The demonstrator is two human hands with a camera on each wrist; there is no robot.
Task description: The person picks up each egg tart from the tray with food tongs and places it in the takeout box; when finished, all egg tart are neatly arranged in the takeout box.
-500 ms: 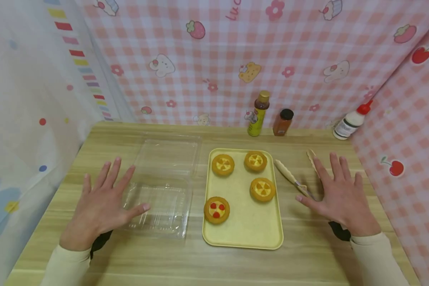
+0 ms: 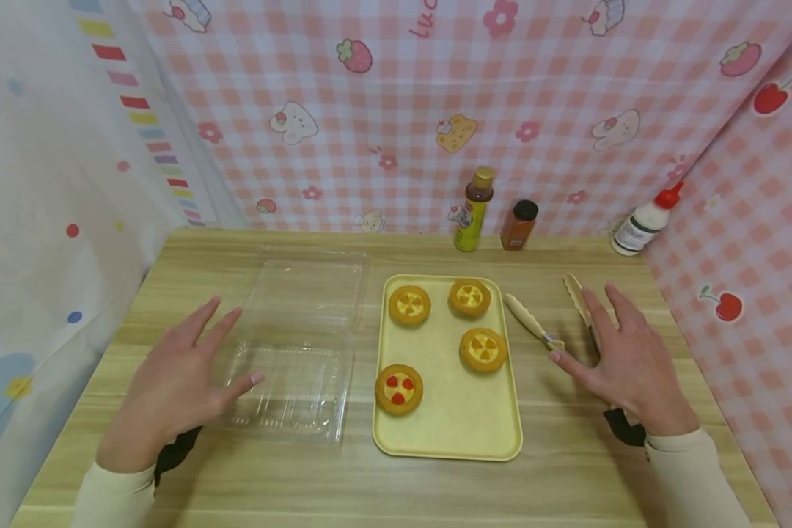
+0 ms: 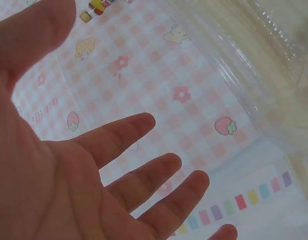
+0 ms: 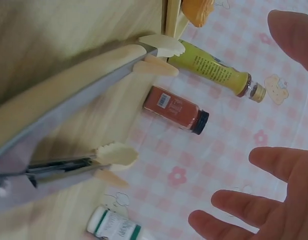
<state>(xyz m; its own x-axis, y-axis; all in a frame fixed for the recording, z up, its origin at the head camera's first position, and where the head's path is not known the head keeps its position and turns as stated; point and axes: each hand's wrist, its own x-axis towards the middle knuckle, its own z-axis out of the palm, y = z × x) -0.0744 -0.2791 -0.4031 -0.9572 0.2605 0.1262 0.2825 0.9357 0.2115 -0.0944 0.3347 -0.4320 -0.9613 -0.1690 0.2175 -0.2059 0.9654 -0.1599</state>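
My left hand (image 2: 171,381) hovers with fingers and thumb apart beside a clear plastic container (image 2: 290,385), whose lid (image 2: 306,286) lies opened back. Nothing is in its palm, as the left wrist view shows. Over on the right, my right hand (image 2: 640,367) is spread above the near part of metal tongs (image 2: 528,317) with beige scalloped ends; their handles are partly hidden beneath it. Its fingers hold nothing. Between the hands lies a yellow tray (image 2: 458,425) with several round tarts. One tart (image 2: 399,389) has red spots, and the others, such as the right one (image 2: 484,350), show orange wedges.
Along the back of the wooden table (image 2: 290,488) stand a yellow-green bottle (image 2: 473,213) with a gold cap, a small red-brown jar (image 2: 518,226) with a black lid and a white squeeze bottle (image 2: 642,224) with a red nozzle. Checked cloth (image 2: 251,59) hangs behind.
Both hands have relaxed from a wide spread, their fingers drawing in and bending a little. The left hand has shifted slightly left. The tray, tarts, container and tongs stay put.
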